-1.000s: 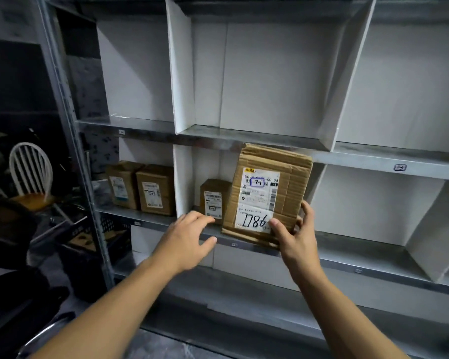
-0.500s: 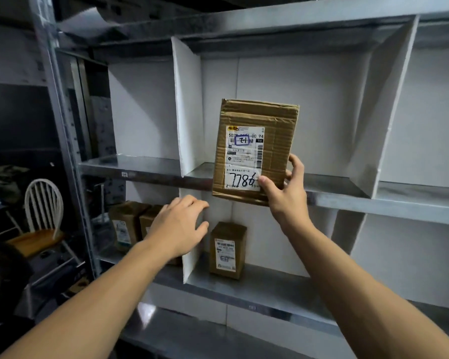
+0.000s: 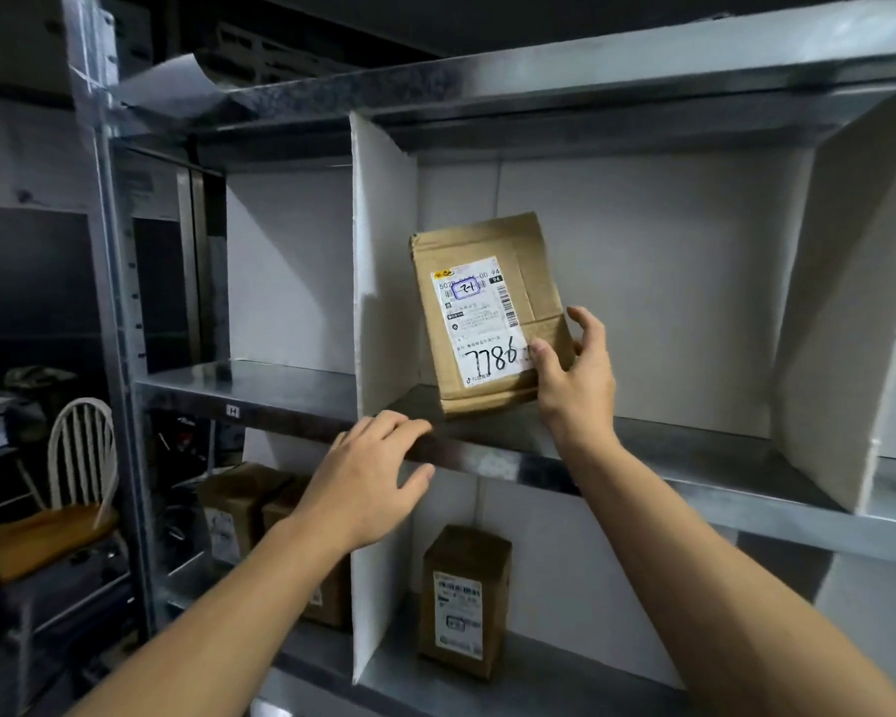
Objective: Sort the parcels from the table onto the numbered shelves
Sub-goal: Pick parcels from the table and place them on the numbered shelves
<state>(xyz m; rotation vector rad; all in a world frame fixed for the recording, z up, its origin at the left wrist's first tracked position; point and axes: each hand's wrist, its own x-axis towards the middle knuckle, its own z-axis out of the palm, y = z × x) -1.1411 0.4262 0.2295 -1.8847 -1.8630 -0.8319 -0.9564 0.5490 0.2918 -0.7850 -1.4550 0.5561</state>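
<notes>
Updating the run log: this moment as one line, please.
step: shelving parcel 7786 | parcel: tilted, bottom on upper shelf, middle bay | right hand: grips lower right corner | left hand: open, at shelf edge

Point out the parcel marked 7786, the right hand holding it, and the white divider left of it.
parcel marked 7786 [image 3: 487, 313]: head view, on its white shipping label.
right hand [image 3: 576, 377]: head view, on the back of the hand.
white divider [image 3: 384, 282]: head view, on its broad side face.
</notes>
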